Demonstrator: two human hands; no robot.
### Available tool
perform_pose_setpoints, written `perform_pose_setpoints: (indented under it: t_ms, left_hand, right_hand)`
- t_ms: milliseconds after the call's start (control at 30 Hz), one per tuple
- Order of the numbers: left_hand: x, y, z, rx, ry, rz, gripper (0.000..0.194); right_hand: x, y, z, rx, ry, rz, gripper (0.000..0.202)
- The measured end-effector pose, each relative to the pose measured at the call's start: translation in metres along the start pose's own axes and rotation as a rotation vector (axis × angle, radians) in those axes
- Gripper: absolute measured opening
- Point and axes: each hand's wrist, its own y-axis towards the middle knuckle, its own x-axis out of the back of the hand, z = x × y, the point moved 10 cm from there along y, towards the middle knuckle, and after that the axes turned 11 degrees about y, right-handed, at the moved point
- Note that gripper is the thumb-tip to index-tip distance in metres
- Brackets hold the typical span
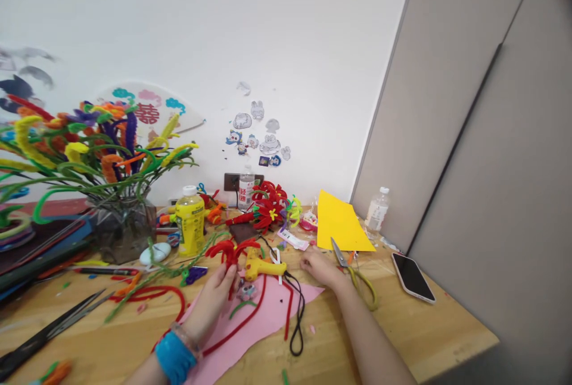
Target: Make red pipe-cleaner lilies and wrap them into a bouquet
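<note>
My left hand (220,289), with a blue band at the wrist, pinches a red pipe-cleaner flower (231,252) upright over a pink sheet (268,319). Right beside the flower lies a yellow glue gun (266,268) with a black looped cord (298,319). Past it, my right hand (319,266) rests low on the table, near a white paper strip (293,239) and the yellow-handled scissors (357,278); its fingertips are too unclear to tell whether they hold anything. Red pipe cleaners (288,313) lie on and around the pink sheet.
A vase (125,230) of colourful pipe-cleaner flowers stands at left, black scissors (49,331) in front. Behind my hands are a yellow bottle (190,221), a red bouquet (270,203) and a clear bottle (246,188). At right are yellow paper (342,224), another bottle (378,212) and a phone (413,278).
</note>
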Motion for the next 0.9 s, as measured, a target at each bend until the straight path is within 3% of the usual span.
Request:
perform_pose_setpoints:
  t_ms: [133,333,433,500,600,700,767,900]
  left_hand:
    - [0.002,0.003,0.006,0.008,0.004,-0.001,0.044]
    - [0.006,0.013,0.02,-0.006,-0.028,0.016,0.038]
    - [0.008,0.008,0.019,0.054,-0.086,0.006,0.037]
    - [0.007,0.003,0.007,0.008,-0.065,0.004,0.035]
    - [0.003,-0.004,-0.011,-0.096,0.018,0.012,0.035]
    - [0.008,-0.006,-0.018,-0.149,0.089,-0.08,0.036]
    - [0.015,-0.005,-0.021,-0.171,0.112,-0.151,0.038]
    - [0.021,-0.001,-0.021,-0.171,0.095,-0.167,0.039]
  right_hand:
    - [-0.002,0.001,0.0,-0.008,0.019,-0.034,0.015]
    - [0.016,0.001,0.011,0.004,0.144,-0.16,0.015]
    - [0.021,0.003,0.041,0.073,0.23,-0.236,0.015]
    - [0.02,0.003,0.068,0.136,0.279,-0.279,0.016]
    - [0.007,0.003,0.117,0.254,0.326,-0.28,0.013]
    - [-0.012,0.002,0.161,0.38,0.344,-0.232,0.015]
    - [-0.019,0.001,0.177,0.437,0.384,-0.232,0.018]
    - [-0.011,0.001,0.183,0.447,0.473,-0.298,0.014]
